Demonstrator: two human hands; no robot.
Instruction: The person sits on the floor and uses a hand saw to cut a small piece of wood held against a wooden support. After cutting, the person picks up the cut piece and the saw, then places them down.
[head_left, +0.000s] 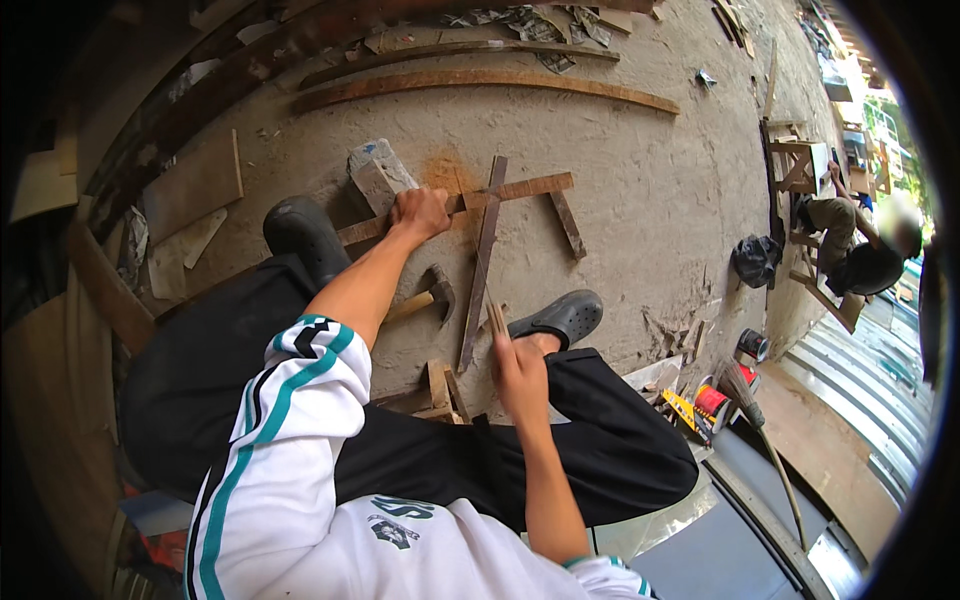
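My left hand [420, 213] is closed over a wooden strip [535, 187], pressing it down beside a pale, stained block [385, 165]. A dark narrow strip [484, 250] crosses the held one, and a short piece [568, 225] angles off near its right end. Lower down, my right hand [521, 378] grips a slim tool with a brown wooden handle [496, 320]; its far end is blurred, so its kind cannot be told. Between my arms a hammer [438, 294] lies on the ground. Reddish sawdust [447, 168] is scattered beyond my left hand.
Long boards [490, 80] lie across the far ground. My clog-shod feet flank the work, with wood offcuts [438, 385] close to my lap. To the right are a broom [745, 400], cans [712, 402] and a black bag [756, 261]. Another person [850, 225] sits farther off.
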